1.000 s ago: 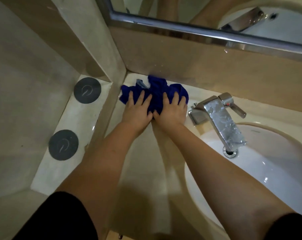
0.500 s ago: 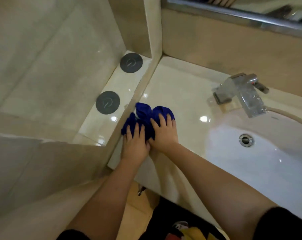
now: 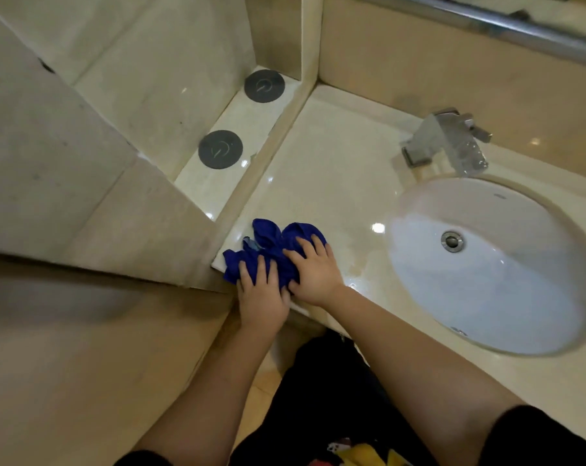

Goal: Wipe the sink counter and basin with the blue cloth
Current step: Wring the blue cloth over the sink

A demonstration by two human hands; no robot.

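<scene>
At centre frame, on the near corner of the glossy cream stone counter [image 3: 335,169]: crumpled dark blue cloth [image 3: 271,245]. Pressed down by left hand [image 3: 263,306] and right hand [image 3: 315,277] side by side, fingers straight, slightly spread over the fabric. At right, white oval ceramic basin [image 3: 520,297]; above it, square chrome tap [image 3: 448,141].

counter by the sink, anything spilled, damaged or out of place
Nothing looks broken or askew. A faint wet-looking smear lies on the counter between the blue cloth and the basin, probably from wiping. The cloth is bunched at the counter's front left corner, under the left hand and right hand.
</scene>
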